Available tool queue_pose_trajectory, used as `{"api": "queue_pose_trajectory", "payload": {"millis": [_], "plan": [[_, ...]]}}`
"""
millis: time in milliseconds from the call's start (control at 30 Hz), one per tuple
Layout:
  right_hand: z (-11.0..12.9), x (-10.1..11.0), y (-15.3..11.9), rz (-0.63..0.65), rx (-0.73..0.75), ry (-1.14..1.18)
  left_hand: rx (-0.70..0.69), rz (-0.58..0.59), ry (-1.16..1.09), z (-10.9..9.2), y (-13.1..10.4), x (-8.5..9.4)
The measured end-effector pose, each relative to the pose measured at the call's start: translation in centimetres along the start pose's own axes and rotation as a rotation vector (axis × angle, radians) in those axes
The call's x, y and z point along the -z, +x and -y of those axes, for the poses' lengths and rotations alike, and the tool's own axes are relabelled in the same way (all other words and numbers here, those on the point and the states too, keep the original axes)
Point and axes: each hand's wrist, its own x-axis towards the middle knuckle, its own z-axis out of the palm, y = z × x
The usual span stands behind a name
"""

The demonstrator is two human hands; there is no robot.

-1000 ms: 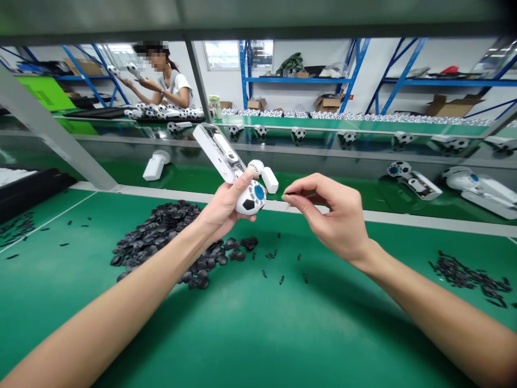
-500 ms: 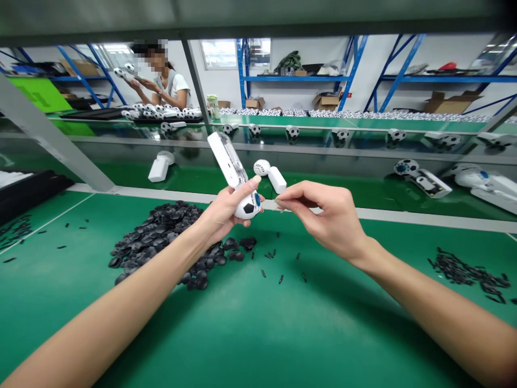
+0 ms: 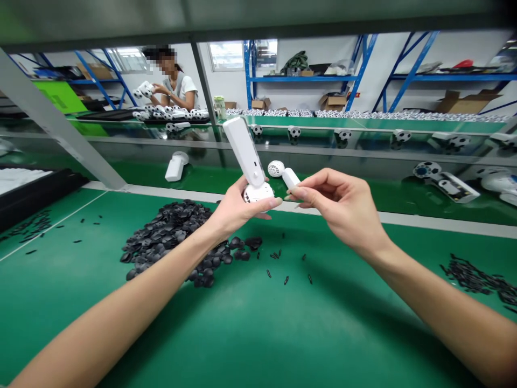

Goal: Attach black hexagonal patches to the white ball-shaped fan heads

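My left hand (image 3: 242,207) grips a white handheld device (image 3: 245,153) by its round vented head, with its long handle pointing up and leaning left. To the right of it, my right hand (image 3: 339,202) has thumb and fingers pinched together; whatever is between them is too small to make out. Behind my fingertips another white device (image 3: 276,168) lies on the dark green belt. A pile of black pieces (image 3: 173,231) is on the green table, left of centre, partly behind my left forearm. Several small black strips (image 3: 286,280) are scattered below my hands.
More white devices lie on the belt (image 3: 210,180), one at left (image 3: 176,166) and others at right (image 3: 446,180). A heap of black strips (image 3: 479,277) is at the table's right. Across the belt, a person (image 3: 181,89) handles white parts. A slanting post (image 3: 68,124) stands at left.
The device in my left hand has turned over, from its open inside and football-patterned side to its smooth back and vented side. My right hand stays pinched. The view has shifted slightly.
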Motion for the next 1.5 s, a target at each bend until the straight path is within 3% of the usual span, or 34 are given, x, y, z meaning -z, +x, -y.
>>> {"api": "queue_pose_trajectory", "payload": {"millis": [333, 600, 733, 900, 1233, 1500], "plan": [[0.4, -0.9, -0.5, 0.022, -0.107, 0.056, -0.097, 0.020, -0.044, 0.8, -0.5, -0.9], [-0.9, -1.0, -0.1, 0.109, -0.341, 0.081, -0.198, 0.077, -0.009, 0.7, -1.2, -1.4], [-1.2, -1.2, -0.5, 0.156, -0.324, 0.083, -0.264, 0.099, 0.062, 0.7, -1.3, -1.3], [-0.9, -1.7, -0.9, 0.171, -0.286, 0.118, -0.299, 0.048, 0.055, 1.2, -1.7, -1.5], [-0.8, -1.5, -0.7, 0.255, -0.457, 0.246, -0.364, 0.045, 0.142, 0.9, -2.1, -1.2], [-0.6, -1.7, -0.8, 0.263, -0.556, 0.265, -0.417, -0.028, 0.292, 0.1, -2.4, -1.1]]}}
